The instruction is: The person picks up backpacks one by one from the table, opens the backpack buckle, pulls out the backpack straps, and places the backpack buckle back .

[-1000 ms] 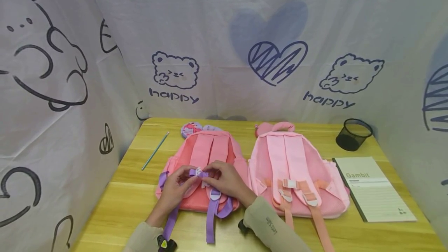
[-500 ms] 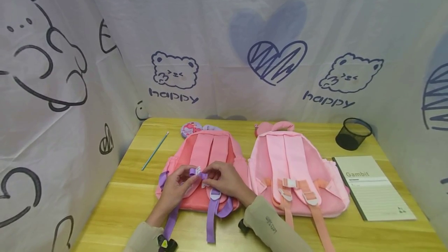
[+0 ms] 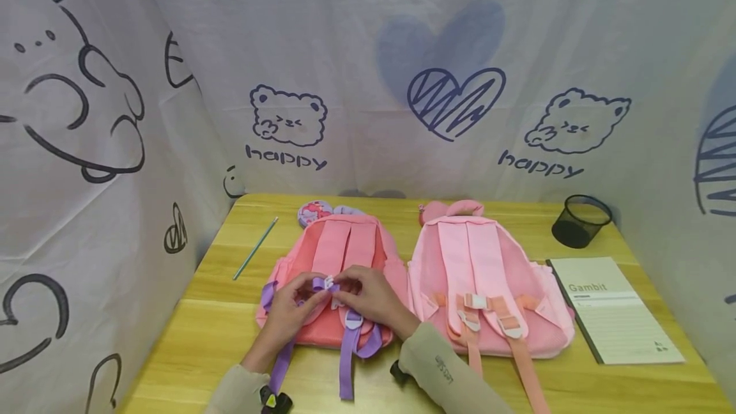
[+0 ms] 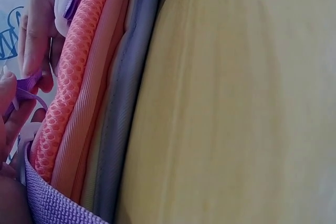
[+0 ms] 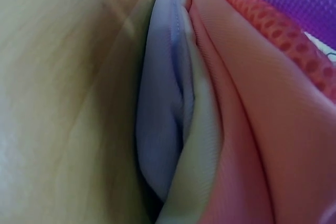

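Note:
Over the coral-pink backpack [image 3: 305, 260], both hands meet at a small white plastic buckle [image 3: 328, 282] on purple webbing [image 3: 318, 283]. My left hand [image 3: 287, 312] pinches the webbing on the buckle's left side between thumb and fingers. From the other side, my right hand [image 3: 370, 296] pinches the buckle's right part, mostly hidden by its fingers. In the left wrist view, fingertips of both hands show around the thin purple webbing [image 4: 26, 90], beside the bag's mesh edge. The right wrist view shows the bag's side [image 5: 252, 129] but not the hand.
A light-pink backpack [image 3: 451, 260] with orange straps lies just right, its white buckle [image 3: 476, 301] joined. A notebook [image 3: 618, 312] and black mesh pen holder [image 3: 581, 222] stand farther right; a teal pencil [image 3: 255, 248] lies left. Purple strap ends [image 3: 346, 363] hang toward the table's front.
The white buckle piece between the fingertips has turned a little and shifted slightly right. Both hands stay in nearly the same place, and the backpacks have not moved.

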{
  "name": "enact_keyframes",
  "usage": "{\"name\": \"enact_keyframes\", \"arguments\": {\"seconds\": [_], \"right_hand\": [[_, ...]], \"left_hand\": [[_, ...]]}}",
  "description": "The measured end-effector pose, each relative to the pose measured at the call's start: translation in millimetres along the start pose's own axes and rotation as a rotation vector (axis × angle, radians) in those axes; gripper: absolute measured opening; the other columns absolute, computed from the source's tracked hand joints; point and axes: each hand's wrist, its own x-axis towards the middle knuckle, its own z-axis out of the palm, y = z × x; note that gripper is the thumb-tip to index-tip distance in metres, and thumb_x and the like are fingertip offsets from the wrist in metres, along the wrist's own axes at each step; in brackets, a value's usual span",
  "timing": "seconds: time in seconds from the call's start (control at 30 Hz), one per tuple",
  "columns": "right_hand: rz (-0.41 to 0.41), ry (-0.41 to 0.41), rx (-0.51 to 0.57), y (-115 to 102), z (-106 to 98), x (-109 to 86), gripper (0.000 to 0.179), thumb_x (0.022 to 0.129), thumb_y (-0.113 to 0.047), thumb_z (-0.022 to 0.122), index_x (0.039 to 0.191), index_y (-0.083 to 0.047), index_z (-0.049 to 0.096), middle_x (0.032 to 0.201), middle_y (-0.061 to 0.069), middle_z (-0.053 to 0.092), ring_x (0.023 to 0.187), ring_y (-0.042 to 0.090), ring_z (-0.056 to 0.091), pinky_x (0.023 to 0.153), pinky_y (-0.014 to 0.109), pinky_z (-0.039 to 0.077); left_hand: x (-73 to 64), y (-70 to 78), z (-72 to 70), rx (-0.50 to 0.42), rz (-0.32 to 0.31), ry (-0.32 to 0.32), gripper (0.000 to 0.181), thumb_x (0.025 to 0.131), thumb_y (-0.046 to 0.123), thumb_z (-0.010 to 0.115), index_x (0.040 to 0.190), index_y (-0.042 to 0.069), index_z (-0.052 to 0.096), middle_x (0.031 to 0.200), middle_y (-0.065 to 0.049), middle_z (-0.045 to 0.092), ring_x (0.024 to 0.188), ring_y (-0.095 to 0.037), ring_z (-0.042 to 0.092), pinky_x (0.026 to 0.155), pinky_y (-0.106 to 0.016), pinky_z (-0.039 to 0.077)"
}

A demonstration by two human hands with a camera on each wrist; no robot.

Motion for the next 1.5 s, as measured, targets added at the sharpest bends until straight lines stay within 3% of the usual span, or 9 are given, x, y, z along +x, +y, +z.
{"name": "enact_keyframes", "arguments": {"seconds": [0.23,0.43,0.77,0.93,1.13,1.33,1.5], "right_hand": [[-0.032,0.025,0.069,-0.3,-6.8,-2.5,0.031,0.091,-0.019,0.078,0.121,-0.012,0.074,0.101,0.002,0.071,0.089,0.019,0.067,0.081,0.030,0.057],[-0.075,0.026,0.058,-0.1,-7.0,-2.3,0.029,0.092,-0.021,0.080,0.120,-0.016,0.074,0.097,0.000,0.068,0.085,0.016,0.064,0.076,0.025,0.054],[-0.012,0.019,0.078,-1.0,-8.2,-2.1,0.024,0.089,-0.016,0.082,0.113,-0.011,0.077,0.097,0.001,0.073,0.082,0.006,0.063,0.076,0.023,0.054],[-0.008,-0.005,0.047,-1.4,-8.3,-1.1,0.025,0.089,-0.019,0.083,0.113,-0.012,0.077,0.097,0.000,0.072,0.083,0.009,0.066,0.077,0.024,0.055],[-0.026,-0.026,0.006,0.4,-7.9,-0.4,0.024,0.089,-0.021,0.083,0.112,-0.013,0.077,0.097,-0.001,0.071,0.084,0.010,0.067,0.077,0.024,0.056],[-0.042,-0.036,-0.033,2.3,-11.5,-1.1,0.027,0.089,-0.017,0.082,0.114,-0.008,0.076,0.099,0.002,0.071,0.086,0.012,0.065,0.079,0.024,0.055],[-0.037,-0.066,-0.069,2.9,-13.4,-1.5,0.025,0.089,-0.018,0.083,0.110,-0.008,0.075,0.097,0.002,0.070,0.086,0.013,0.065,0.079,0.025,0.055]], "left_hand": [[5.3,1.7,4.8,0.020,0.025,0.019,0.022,0.094,0.017,0.077,0.115,0.018,0.072,0.095,0.000,0.069,0.085,-0.008,0.062,0.074,-0.023,0.053],[5.4,3.2,6.1,0.051,0.064,-0.009,0.025,0.092,0.014,0.079,0.116,0.017,0.073,0.091,0.001,0.070,0.080,-0.009,0.062,0.072,-0.024,0.054],[3.0,4.0,1.9,0.051,-0.005,-0.034,0.031,0.090,0.016,0.082,0.119,0.019,0.071,0.094,0.002,0.072,0.087,-0.012,0.066,0.078,-0.025,0.055],[4.0,2.5,2.7,0.062,0.014,-0.036,0.028,0.092,0.018,0.080,0.118,0.019,0.071,0.095,0.002,0.073,0.087,-0.012,0.067,0.078,-0.026,0.056],[3.6,0.9,2.3,0.047,0.042,-0.059,0.040,0.090,0.012,0.081,0.128,0.015,0.068,0.103,-0.001,0.074,0.094,-0.016,0.069,0.082,-0.027,0.057],[6.3,0.9,-2.6,-0.010,-0.022,-0.046,0.040,0.092,0.008,0.078,0.130,0.010,0.066,0.114,-0.008,0.073,0.106,-0.026,0.069,0.088,-0.025,0.056],[9.7,1.6,-4.6,0.120,-0.037,-0.061,0.026,0.094,0.011,0.076,0.120,0.015,0.073,0.112,-0.003,0.072,0.102,-0.020,0.067,0.086,-0.026,0.056]]}}
